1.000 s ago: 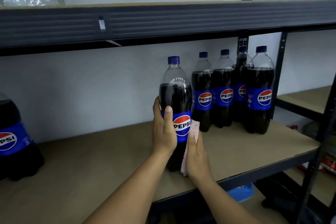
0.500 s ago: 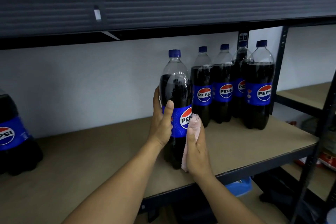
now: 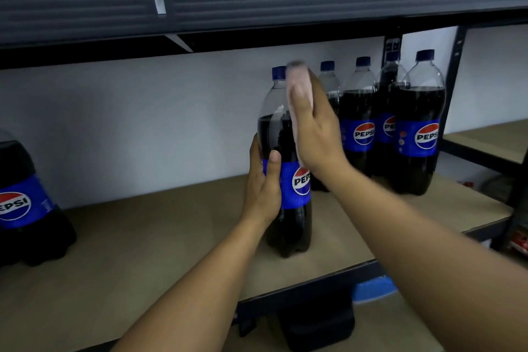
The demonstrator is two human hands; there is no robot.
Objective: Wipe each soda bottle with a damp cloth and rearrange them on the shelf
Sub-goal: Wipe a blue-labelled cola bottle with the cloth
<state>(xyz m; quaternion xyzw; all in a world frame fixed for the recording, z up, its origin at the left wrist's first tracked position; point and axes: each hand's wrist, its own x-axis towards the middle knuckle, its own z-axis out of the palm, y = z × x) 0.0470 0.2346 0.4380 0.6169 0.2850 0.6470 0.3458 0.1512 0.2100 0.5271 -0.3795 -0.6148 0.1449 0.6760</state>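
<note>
A tall Pepsi bottle (image 3: pixel 281 134) with a blue cap stands near the front of the wooden shelf (image 3: pixel 160 237). My left hand (image 3: pixel 264 186) grips it around the blue label, thumb in front. My right hand (image 3: pixel 315 126) presses a pink cloth (image 3: pixel 298 86) against the bottle's upper right side, by the neck and shoulder; the fingers look straight but are blurred. Several more Pepsi bottles (image 3: pixel 417 128) stand clustered at the back right, partly hidden by my right hand. Another Pepsi bottle (image 3: pixel 25 203) stands at the far left, cut off by the frame edge.
A dark metal shelf beam (image 3: pixel 257 0) runs overhead, close above the bottle caps. Black uprights (image 3: pixel 454 71) stand at the right. A second wooden shelf (image 3: pixel 491 140) lies further right. A blue object (image 3: pixel 371 288) and a black box (image 3: pixel 317 320) sit below.
My right hand has slid the cloth up from the bottle's lower label area to its neck. My left hand keeps its grip at the label. The camera has come closer.
</note>
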